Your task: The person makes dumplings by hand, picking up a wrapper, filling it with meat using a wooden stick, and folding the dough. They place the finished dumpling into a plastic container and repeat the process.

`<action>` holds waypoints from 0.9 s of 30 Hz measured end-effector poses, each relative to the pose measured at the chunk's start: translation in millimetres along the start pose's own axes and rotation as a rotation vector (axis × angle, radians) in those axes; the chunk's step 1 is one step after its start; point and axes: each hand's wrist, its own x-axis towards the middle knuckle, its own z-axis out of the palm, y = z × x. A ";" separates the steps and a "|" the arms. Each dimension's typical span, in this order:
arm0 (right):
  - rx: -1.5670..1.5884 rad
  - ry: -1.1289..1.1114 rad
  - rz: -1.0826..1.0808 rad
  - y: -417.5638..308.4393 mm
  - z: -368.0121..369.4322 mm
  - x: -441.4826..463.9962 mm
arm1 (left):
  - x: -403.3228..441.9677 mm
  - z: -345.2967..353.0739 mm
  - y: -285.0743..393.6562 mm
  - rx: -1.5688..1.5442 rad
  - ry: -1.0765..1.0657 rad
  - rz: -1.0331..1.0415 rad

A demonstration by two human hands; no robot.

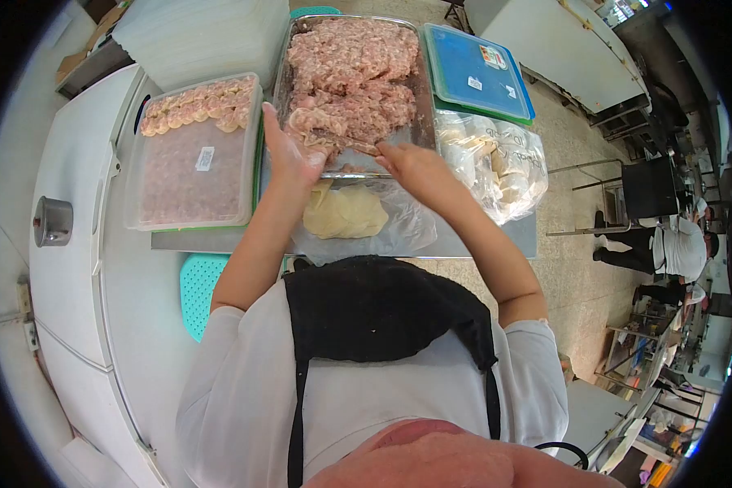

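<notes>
A metal tray (425, 106) holds a large mass of raw minced meat (354, 53), with bare metal showing at its near end. Over that near left corner my left hand (294, 154) is cupped, thumb raised, around what looks like a dumpling wrapper (309, 128) with meat on it. My right hand (415, 167) grips a thin, flat stick-like spatula (363, 146), whose far end reaches toward my left palm. Just below the tray, a stack of pale round wrappers (346, 211) lies on a clear plastic bag (411, 228).
To the left stands a plastic container (189, 183) with rows of filled dumplings (199, 107) on its lid. On the right are a blue lid (476, 69) and a bag of wrappers (496, 163). A white fridge (73, 163) borders the left; another person (679, 244) stands far right.
</notes>
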 end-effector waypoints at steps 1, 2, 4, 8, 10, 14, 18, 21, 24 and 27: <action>-0.034 -0.098 -0.028 3.2 -7.5 2.8 | -8.3 9.2 -0.9 0.020 0.017 0.007; -0.175 -0.168 -0.018 5.3 -22.7 0.9 | -6.9 6.8 -3.7 -0.012 0.061 -0.006; -0.100 -0.057 -0.077 -4.2 -37.5 -4.8 | -5.3 9.5 -8.3 -0.027 0.074 0.018; 0.089 0.024 -0.140 16.3 -14.5 -1.9 | -16.4 38.4 -17.3 -0.019 0.199 0.097; 0.162 0.009 -0.179 39.8 -25.9 1.6 | -12.0 24.2 -17.2 -0.075 0.126 0.082; 0.576 -0.085 -0.034 67.6 -52.2 -0.5 | -24.9 22.9 -12.4 0.405 -0.343 0.134; 0.628 -0.344 0.017 67.0 -84.9 -2.9 | -45.6 52.7 -10.3 1.127 -0.383 0.341; 0.584 -0.325 -0.088 67.0 -86.3 -2.8 | -33.1 60.5 -6.1 1.562 -0.590 0.834; 0.608 -0.246 -0.205 73.9 -59.6 -2.5 | -29.2 55.3 4.6 1.578 -0.773 0.440; 0.638 -0.266 -0.302 101.4 -31.1 15.7 | -27.2 41.2 2.4 1.800 -0.623 0.503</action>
